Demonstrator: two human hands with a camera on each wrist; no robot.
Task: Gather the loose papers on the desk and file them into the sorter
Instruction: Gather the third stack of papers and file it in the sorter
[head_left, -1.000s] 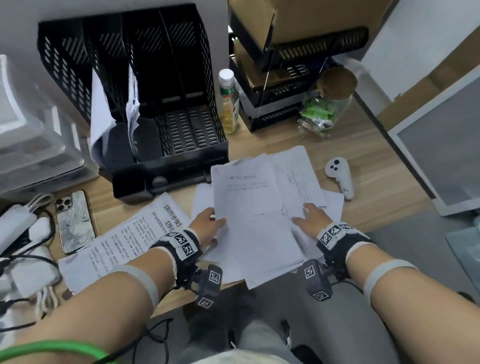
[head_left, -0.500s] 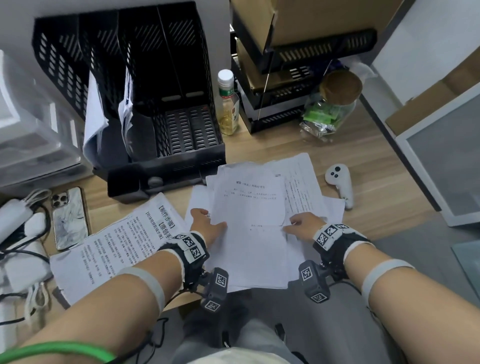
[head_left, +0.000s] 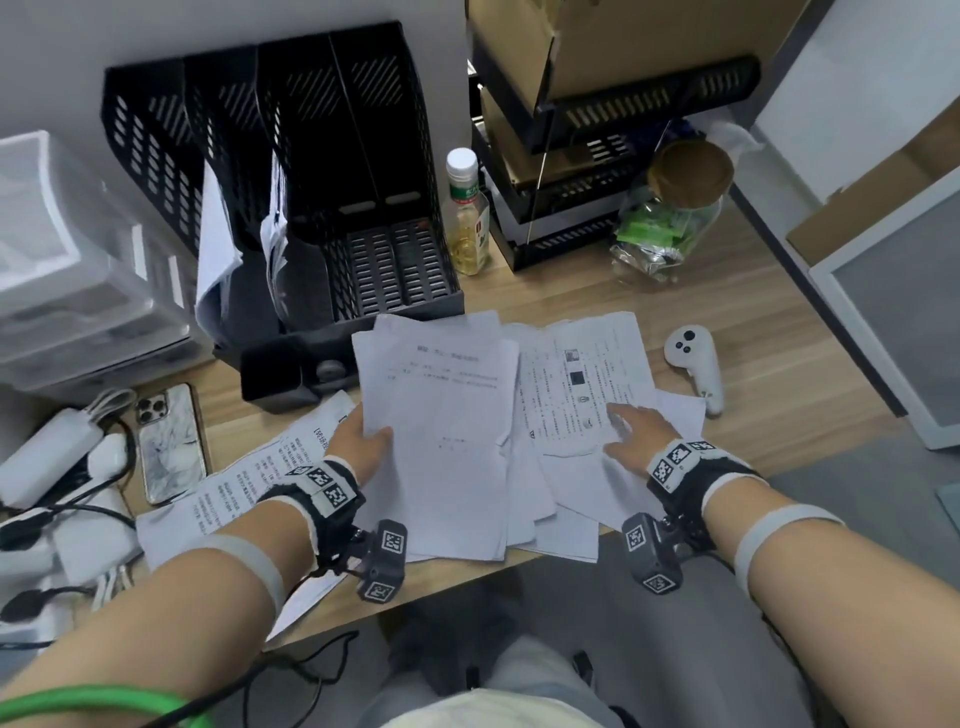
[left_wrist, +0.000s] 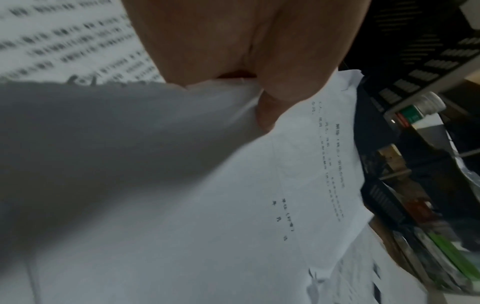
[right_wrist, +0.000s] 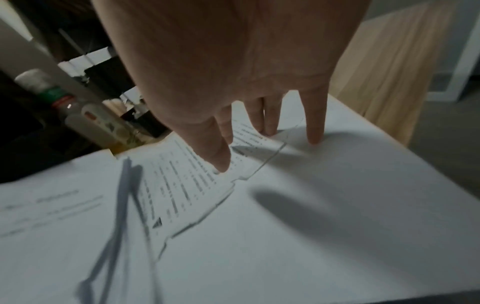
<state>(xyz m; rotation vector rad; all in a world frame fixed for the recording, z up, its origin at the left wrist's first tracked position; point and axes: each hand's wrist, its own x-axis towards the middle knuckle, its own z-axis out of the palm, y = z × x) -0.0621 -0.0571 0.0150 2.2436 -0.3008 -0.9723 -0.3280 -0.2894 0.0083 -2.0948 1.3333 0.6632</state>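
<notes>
A loose stack of white papers (head_left: 441, 441) lies at the desk's front edge, just before the black mesh sorter (head_left: 291, 197). My left hand (head_left: 363, 441) pinches the stack's left edge, thumb on top (left_wrist: 267, 115), lifting that side a little. My right hand (head_left: 634, 431) rests flat with straight fingers (right_wrist: 221, 158) on a printed sheet with small pictures (head_left: 576, 384) to the right of the stack. A further printed sheet (head_left: 249, 483) lies under my left wrist. The sorter's two left slots hold papers (head_left: 218, 249).
A phone (head_left: 166, 441), chargers and cables (head_left: 57, 467) lie at the left. Behind the papers stand a small bottle (head_left: 467, 213) and a cork-lidded jar (head_left: 670, 218). A white controller (head_left: 696, 364) lies right of the papers. Clear drawers (head_left: 62, 260) stand far left.
My left hand has taken the stack's left edge and raised it. My right hand has slid right onto the printed sheet, fingers spread flat.
</notes>
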